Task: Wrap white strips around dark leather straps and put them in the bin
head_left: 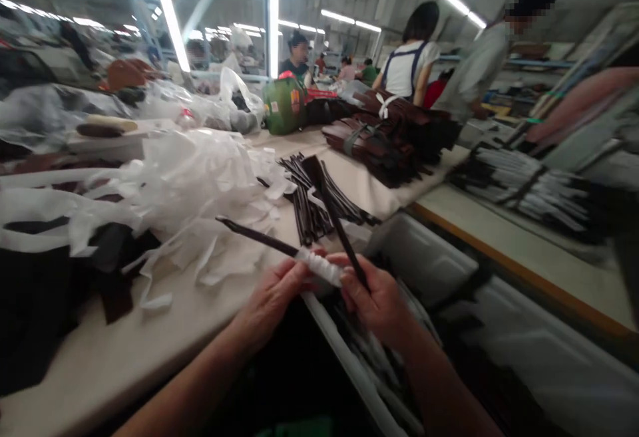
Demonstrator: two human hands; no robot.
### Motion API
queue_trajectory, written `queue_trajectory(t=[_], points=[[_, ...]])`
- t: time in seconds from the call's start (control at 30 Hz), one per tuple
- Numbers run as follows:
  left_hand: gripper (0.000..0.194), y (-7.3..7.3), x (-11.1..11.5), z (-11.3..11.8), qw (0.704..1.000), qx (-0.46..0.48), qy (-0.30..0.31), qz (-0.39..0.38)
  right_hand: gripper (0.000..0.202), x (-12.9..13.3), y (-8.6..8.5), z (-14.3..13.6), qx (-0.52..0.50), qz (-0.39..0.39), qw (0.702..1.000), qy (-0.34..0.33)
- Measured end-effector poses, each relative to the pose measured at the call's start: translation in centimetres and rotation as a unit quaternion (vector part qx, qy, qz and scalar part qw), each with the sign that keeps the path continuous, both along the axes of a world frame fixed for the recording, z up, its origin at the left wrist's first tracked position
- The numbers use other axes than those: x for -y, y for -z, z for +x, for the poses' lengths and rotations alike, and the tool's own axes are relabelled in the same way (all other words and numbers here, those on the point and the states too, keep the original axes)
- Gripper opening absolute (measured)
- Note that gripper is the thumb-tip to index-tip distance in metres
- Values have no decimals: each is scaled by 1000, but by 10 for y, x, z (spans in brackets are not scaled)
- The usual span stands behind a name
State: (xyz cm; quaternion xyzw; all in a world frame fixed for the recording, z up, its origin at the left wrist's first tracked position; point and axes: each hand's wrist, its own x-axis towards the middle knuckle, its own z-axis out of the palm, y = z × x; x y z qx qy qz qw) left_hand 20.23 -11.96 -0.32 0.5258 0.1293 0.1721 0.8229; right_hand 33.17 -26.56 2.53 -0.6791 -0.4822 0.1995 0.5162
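Observation:
Near the table edge, my left hand pinches a slim dark strap where it meets a gathered white wrapping. My right hand grips the wrapping's other end, its fingers closed. A second dark length rises from the right hand, leaning left, with a broad flat tip; whether it is the same strap I cannot tell. Just beyond lies a bundle of similar dark straps on the table. Crumpled white strips are heaped to the left.
Grey plastic bins stand below at the right, beside another table. Tied brown bundles and a green container sit farther back. Dark sheet material lies at the left. Several people are in the background.

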Motion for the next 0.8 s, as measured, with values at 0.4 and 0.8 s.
queue_trajectory(t=[0.4,0.8], points=[[18,1,-51,-34,971,-62,-228,-47,45,194,77,69,13,-149,924,351],[29,30,-51,-82,944,-151,-286,57,32,178,212,54,71,-337,881,324]])
